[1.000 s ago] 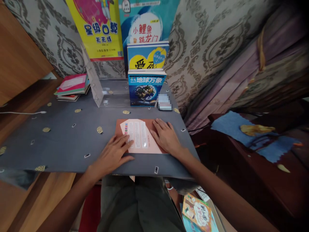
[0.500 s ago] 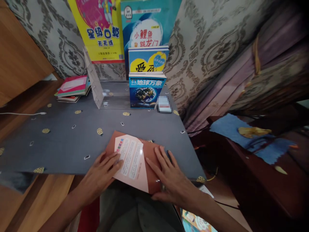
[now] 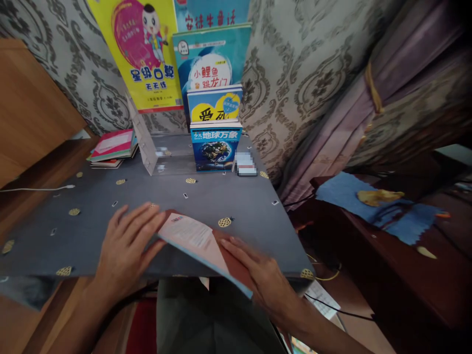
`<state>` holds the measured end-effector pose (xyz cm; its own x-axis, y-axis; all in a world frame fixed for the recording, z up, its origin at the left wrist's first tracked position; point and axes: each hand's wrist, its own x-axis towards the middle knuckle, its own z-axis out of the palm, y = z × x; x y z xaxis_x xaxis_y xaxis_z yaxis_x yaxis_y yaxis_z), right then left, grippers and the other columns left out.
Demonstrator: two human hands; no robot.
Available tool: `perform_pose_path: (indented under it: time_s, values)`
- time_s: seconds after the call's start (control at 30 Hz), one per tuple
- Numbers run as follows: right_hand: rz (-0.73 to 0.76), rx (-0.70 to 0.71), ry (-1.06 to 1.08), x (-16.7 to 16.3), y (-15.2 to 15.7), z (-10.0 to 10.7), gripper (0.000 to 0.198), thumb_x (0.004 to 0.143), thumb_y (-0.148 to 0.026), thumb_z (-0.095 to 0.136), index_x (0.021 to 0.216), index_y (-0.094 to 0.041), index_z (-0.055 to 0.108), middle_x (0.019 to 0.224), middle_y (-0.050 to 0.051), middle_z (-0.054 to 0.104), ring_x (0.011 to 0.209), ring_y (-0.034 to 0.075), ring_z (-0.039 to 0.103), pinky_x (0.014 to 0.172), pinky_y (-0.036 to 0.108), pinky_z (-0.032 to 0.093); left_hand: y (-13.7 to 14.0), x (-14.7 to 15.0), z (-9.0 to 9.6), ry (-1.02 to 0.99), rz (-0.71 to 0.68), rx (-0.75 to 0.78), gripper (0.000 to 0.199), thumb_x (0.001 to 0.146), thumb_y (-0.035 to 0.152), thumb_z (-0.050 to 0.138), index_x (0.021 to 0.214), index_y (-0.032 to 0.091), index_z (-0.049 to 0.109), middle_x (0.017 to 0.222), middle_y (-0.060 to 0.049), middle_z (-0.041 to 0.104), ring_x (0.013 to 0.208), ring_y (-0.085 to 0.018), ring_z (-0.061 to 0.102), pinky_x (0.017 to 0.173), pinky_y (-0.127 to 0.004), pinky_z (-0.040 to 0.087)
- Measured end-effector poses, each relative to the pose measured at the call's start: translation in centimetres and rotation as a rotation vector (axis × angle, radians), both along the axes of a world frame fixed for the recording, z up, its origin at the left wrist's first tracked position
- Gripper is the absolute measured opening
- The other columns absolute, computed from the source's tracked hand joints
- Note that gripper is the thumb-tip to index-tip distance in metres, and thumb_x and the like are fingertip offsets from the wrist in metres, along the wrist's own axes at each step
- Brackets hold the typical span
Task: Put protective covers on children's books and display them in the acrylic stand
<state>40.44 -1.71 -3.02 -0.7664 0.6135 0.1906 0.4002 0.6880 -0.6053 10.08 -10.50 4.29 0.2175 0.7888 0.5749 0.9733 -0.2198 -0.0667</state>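
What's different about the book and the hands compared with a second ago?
The book, flat on the table before, is now tilted and turned, its right end nearer the person. The left hand went from the cover to the left end; the right hand remains at the right side. The standing books and pink-topped stack stayed put.

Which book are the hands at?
The brown-and-pink book: right hand on its cover, left hand at its other end. The upright books stand beyond, untouched.
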Motion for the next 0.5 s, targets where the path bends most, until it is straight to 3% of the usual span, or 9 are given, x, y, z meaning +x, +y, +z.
perform_pose_path:
  time_s: [0.07, 0.13, 0.2, 0.3, 0.4, 0.5]
  values:
    - [-0.079, -0.204, 0.135, -0.7, 0.0, 1.7, 0.050, 0.097, -0.023, 0.045, 0.146, -0.030, 0.054, 0.134, 0.007, 0.068, 0.117, 0.025, 0.068, 0.098, 0.040, 0.057, 1.3, 1.4, 0.1, -0.095, 0.123, 0.111, 0.068, 0.095, 0.027, 0.061, 0.155, 0.032, 0.030, 0.153, -0.011, 0.048, 0.142, -0.032, 0.045, 0.117, -0.058, 0.037]
    - [-0.186, -0.374, 0.242, -1.3, -0.3, 2.8, 0.039, 0.101, -0.036, 0.042, 0.125, -0.027, 0.070, 0.106, 0.007, 0.078, 0.098, 0.026, 0.074, 0.090, 0.040, 0.060, 2.4, 2.9, -0.3, -0.174, 0.172, 0.167, 0.079, 0.095, 0.028, 0.062, 0.159, 0.034, 0.016, 0.163, -0.010, 0.029, 0.150, -0.034, 0.032, 0.118, -0.060, 0.036]
    - [-0.287, -0.514, 0.347, -1.8, -0.5, 3.1, 0.042, 0.099, -0.051, 0.045, 0.102, -0.024, 0.078, 0.086, 0.008, 0.078, 0.084, 0.027, 0.073, 0.081, 0.040, 0.061, 3.1, 4.2, -1.1, -0.214, 0.175, 0.168, 0.084, 0.096, 0.028, 0.061, 0.160, 0.035, 0.007, 0.168, -0.010, 0.016, 0.154, -0.037, 0.020, 0.119, -0.063, 0.032]
    - [-0.365, -0.803, 0.526, -2.5, -0.8, 2.3, 0.051, 0.089, -0.067, 0.058, 0.098, -0.019, 0.076, 0.085, 0.009, 0.076, 0.074, 0.026, 0.071, 0.070, 0.041, 0.063, 3.7, 5.2, -2.2, -0.248, 0.176, 0.134, 0.085, 0.097, 0.028, 0.058, 0.160, 0.033, 0.000, 0.170, -0.011, 0.002, 0.156, -0.040, 0.006, 0.119, -0.068, 0.028]
    - [-0.432, -1.183, 0.698, -3.7, -0.9, 1.0, 0.063, 0.078, -0.073, 0.069, 0.106, -0.016, 0.070, 0.085, 0.010, 0.076, 0.068, 0.025, 0.072, 0.057, 0.038, 0.062, 4.2, 5.2, -3.5, -0.308, 0.139, 0.025, 0.079, 0.100, 0.030, 0.052, 0.160, 0.031, 0.000, 0.170, -0.014, 0.003, 0.156, -0.037, 0.007, 0.120, -0.065, 0.029]
    - [-0.522, -1.491, 0.860, -4.8, -1.2, 0.1, 0.053, 0.076, -0.059, 0.080, 0.105, -0.017, 0.065, 0.084, 0.007, 0.077, 0.070, 0.022, 0.073, 0.059, 0.032, 0.063, 4.7, 4.5, -6.0, -0.357, 0.091, -0.192, 0.071, 0.102, 0.038, 0.047, 0.161, 0.027, 0.008, 0.169, -0.017, 0.015, 0.156, -0.033, 0.015, 0.119, -0.060, 0.032]
